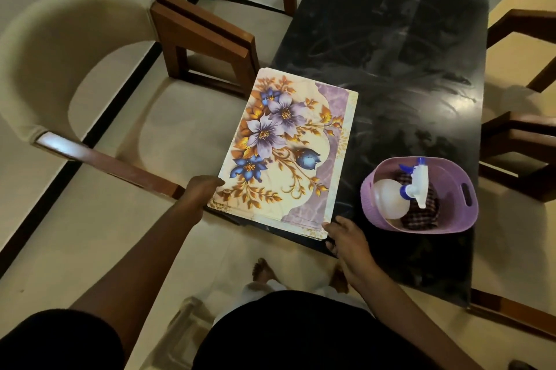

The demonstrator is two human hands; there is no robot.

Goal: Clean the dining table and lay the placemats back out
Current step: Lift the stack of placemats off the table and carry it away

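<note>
Gripping placemats with both hands: right hand pinches the near right corner, left hand curls on the left edge. Stack flat on bench, near-left corner, overhanging; long axis runs away from person. Just right: purple basket holding spray bottle, checked cloth. Far left: chair

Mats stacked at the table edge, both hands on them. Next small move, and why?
Probably peel the top mat off the placemat stack and lay it further up the table. The left hand and right hand hold its near corners, several edges show layered, and the dark top looks already wiped, with streaks.
</note>
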